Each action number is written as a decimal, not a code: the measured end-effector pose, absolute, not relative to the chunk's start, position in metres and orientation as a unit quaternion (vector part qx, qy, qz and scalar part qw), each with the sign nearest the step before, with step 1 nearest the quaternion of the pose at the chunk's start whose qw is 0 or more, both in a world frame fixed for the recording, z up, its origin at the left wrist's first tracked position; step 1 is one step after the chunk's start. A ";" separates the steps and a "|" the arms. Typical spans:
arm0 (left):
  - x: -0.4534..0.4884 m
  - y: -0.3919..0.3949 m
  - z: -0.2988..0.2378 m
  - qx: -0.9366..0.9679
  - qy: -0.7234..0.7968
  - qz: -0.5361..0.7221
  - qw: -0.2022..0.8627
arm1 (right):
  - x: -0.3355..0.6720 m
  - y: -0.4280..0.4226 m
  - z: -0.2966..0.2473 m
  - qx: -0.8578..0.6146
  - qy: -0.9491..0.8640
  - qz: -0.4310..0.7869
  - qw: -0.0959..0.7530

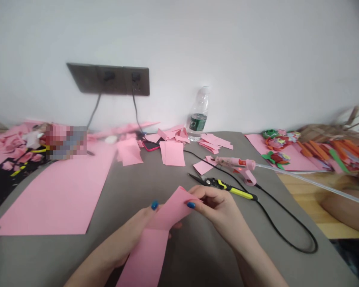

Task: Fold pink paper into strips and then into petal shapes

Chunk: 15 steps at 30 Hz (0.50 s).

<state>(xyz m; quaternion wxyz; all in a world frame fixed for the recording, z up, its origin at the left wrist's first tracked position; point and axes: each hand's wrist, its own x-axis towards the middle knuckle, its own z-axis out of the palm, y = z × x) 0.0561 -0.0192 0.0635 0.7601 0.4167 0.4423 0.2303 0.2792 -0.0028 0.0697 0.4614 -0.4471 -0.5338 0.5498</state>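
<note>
Pink paper strip (161,235) at the table's (179,187) near edge; left hand (143,227) and right hand (215,205) pinch it, thumbs on top.

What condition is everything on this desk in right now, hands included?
pink paper strip, held up, pinched by both hands.
left hand, shut on the strip's middle.
right hand, shut on the strip's far end.
glue gun, lying on its side.
cutters, closed, lying flat.
water bottle, upright.
large pink sheet, flat, unfolded.

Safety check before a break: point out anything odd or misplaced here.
The glue gun lies on its side, cord attached, nozzle by a paper scrap. Pink offcuts lie heaped at far left. The held pink strip looks intact.
</note>
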 end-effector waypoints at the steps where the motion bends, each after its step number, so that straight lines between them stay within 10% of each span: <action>1: 0.056 -0.017 0.060 0.400 0.431 0.228 0.776 | 0.281 -0.002 0.071 -0.445 -0.545 0.550 0.451; 15: 0.049 -0.009 0.069 0.411 0.492 0.374 0.670 | 0.303 0.010 0.082 -0.517 -0.561 0.517 0.388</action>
